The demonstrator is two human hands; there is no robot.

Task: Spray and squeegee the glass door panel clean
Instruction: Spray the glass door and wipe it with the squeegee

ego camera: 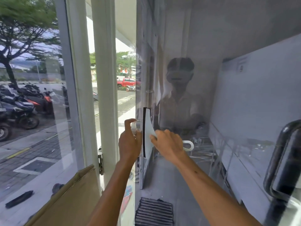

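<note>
- Glass door panel (211, 79): one, directly in front of the person and filling the right half of the view. It gives back a faint grey reflection of the person, and its left edge runs down the middle of the scene.
- Hands: two, both raised to the panel's left edge.
- The left hand (128, 144) has its fingers curled round the spray bottle, with the forefinger arched over the top.
- The right hand (169, 144) grips the squeegee by its handle, knuckles towards us.
- Spray bottle (136, 126): one, small and clear, upright, just beside the squeegee blade.
- Squeegee (148, 136): one, white with a black rubber strip. The blade stands upright along the panel's left edge; I cannot tell whether the rubber touches the glass. Its white loop handle sticks out to the right of the hand.
- Door handle (280, 160): one, a thick black bar on the far right of the panel.
- Cardboard (70, 198): one brown sheet, leaning at the lower left.
- Mat (154, 212): one, ribbed grey and black, on the floor below the hands.
- Window (32, 144): one fixed pane to the left, with a white post (105, 79) between it and the door.
- Outside: at least three motorbikes (21, 108) parked on the paving, one red truck (126, 82) across the road, and trees above.
</note>
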